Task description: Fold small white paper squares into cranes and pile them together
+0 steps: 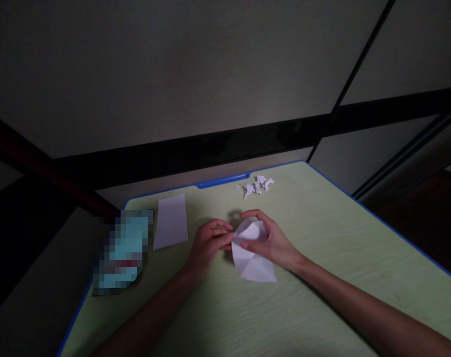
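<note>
Head view: left hand (209,241) pinching the left edge of a creased white paper (253,264), fingers closed together on it. Right hand (270,241) clamped on its upper part, thumb on the face, fingers curled over the top. Lying on the green table (322,238), under the fingers. Beyond the fingertips, small folded pieces (255,186); left of the left fingers, a flat sheet (171,221).

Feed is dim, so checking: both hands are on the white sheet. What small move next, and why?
Probably press the lifted top flat: the white sheet has its upper part cupped between left hand and right hand, lower corner resting on the table.
</note>
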`<action>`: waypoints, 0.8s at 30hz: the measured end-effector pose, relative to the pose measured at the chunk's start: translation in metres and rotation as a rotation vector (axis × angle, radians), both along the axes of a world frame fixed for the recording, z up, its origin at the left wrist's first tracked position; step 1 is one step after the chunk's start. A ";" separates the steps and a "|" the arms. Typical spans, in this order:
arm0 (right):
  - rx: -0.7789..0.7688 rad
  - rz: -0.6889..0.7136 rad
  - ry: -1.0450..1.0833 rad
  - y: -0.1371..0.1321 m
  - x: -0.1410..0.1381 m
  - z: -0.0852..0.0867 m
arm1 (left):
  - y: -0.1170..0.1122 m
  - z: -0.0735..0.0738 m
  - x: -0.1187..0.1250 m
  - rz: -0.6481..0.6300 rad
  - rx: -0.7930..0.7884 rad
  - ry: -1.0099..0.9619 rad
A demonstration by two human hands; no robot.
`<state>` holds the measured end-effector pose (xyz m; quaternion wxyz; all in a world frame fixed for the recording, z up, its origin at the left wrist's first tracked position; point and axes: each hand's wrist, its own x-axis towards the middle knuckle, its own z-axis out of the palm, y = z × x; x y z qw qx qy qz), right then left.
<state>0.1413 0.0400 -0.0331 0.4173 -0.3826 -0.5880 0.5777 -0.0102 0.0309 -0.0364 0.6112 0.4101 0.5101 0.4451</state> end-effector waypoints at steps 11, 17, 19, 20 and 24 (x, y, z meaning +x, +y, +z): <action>0.039 -0.074 -0.102 0.004 0.000 -0.007 | 0.003 -0.001 -0.003 -0.058 -0.032 -0.009; 0.057 -0.056 -0.110 0.005 0.002 -0.008 | 0.004 0.000 -0.004 -0.072 -0.047 -0.022; 0.062 -0.054 -0.120 0.006 0.002 -0.008 | 0.004 0.000 -0.005 -0.070 -0.055 -0.016; 0.064 -0.051 -0.127 0.006 0.002 -0.008 | 0.004 0.000 -0.005 -0.073 -0.057 -0.012; 0.063 -0.039 -0.137 0.006 0.003 -0.008 | 0.005 -0.003 -0.006 -0.102 -0.040 -0.009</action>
